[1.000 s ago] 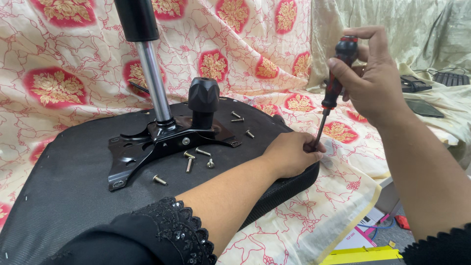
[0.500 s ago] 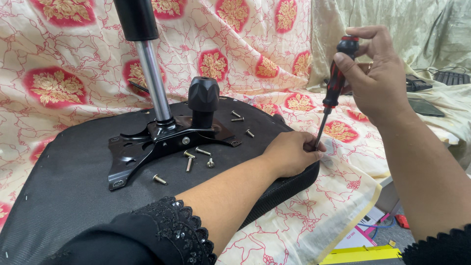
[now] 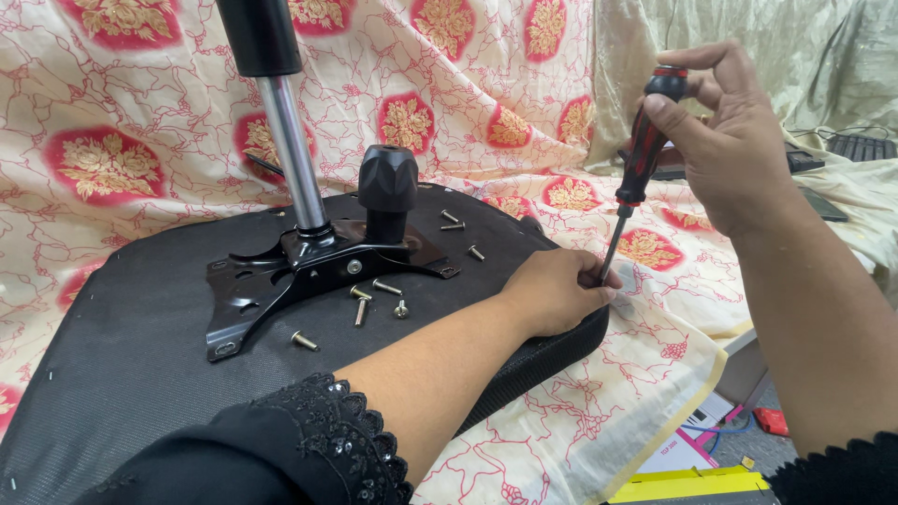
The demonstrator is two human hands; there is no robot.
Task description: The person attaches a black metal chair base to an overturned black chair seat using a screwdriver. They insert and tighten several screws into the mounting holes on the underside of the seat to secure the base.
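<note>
An upturned black chair seat (image 3: 140, 337) lies on a floral cloth. A black metal mounting plate (image 3: 309, 266) with a chrome gas cylinder (image 3: 290, 150) and a black knob (image 3: 387, 187) sits on it. Several loose screws (image 3: 360, 309) lie around the plate. My right hand (image 3: 730, 140) grips a red-and-black screwdriver (image 3: 641, 159) by the handle, held nearly upright. My left hand (image 3: 557, 290) rests on the seat's right edge, its fingers pinched around the screwdriver's tip. Whatever is under the tip is hidden by the fingers.
The cream and red floral cloth (image 3: 524, 122) covers the surface and backdrop. A keyboard (image 3: 861, 148) and dark flat items lie at the far right. Below the cloth's edge are a yellow object (image 3: 692, 486), papers and a small red item (image 3: 772, 421).
My right hand has shifted its grip slightly on the screwdriver handle, consistent with turning it. My left hand and the seat have stayed put.
</note>
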